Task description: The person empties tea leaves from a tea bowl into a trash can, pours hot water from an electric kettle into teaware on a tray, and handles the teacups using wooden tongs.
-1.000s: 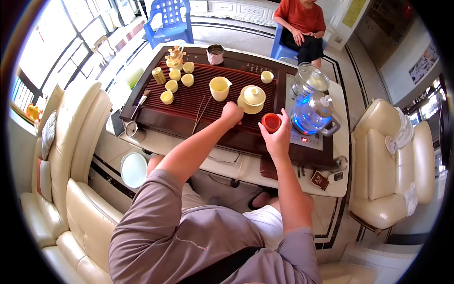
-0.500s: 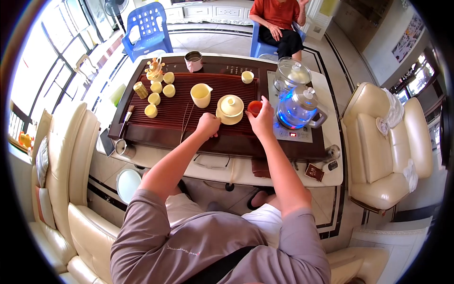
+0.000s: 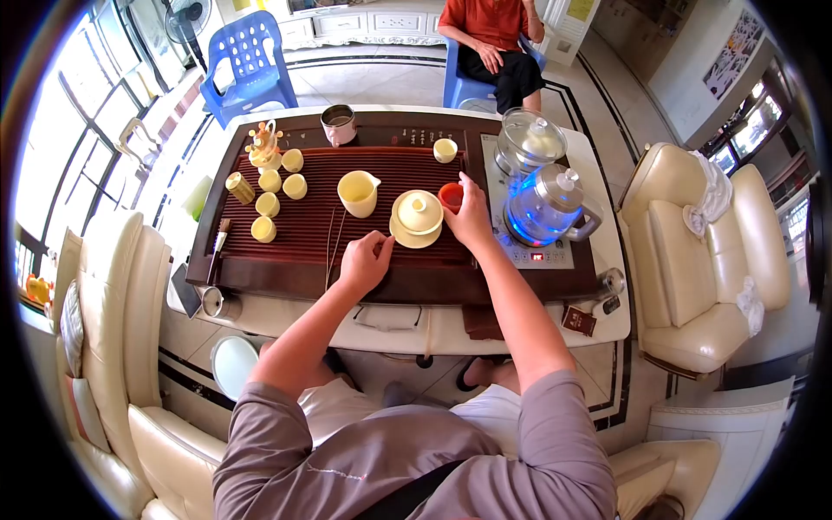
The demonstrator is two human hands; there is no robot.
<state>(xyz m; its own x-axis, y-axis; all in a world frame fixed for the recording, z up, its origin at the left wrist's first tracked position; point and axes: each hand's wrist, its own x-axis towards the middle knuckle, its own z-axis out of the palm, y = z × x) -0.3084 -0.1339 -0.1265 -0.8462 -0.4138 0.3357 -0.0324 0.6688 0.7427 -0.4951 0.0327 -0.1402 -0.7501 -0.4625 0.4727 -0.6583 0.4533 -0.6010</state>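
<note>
A cream lidded gaiwan point(image 3: 419, 213) stands on its saucer point(image 3: 414, 239) on the dark slatted tea tray point(image 3: 303, 247). Just left of the saucer, at its near edge, is my left hand point(image 3: 366, 262), its fingers curled in; whether anything is between them is hidden. My right hand point(image 3: 471, 218) grips a small red cup point(image 3: 451, 196) right of the gaiwan, thumb and fingers around its side. A cream pouring pitcher point(image 3: 358, 193) stands left of the gaiwan, with thin tongs point(image 3: 334, 247) lying nearby.
Several small cream cups point(image 3: 295, 186) and a figurine point(image 3: 264, 146) stand at the left. A lit glass kettle point(image 3: 544, 208) and a second glass pot point(image 3: 530, 143) occupy the right side. A tin point(image 3: 339, 126) is at the back. A person point(image 3: 490, 43) sits across.
The view has shifted slightly. My right hand has carried the red cup a little leftward and away from me, closer to the gaiwan. My left hand has drawn back slightly.
</note>
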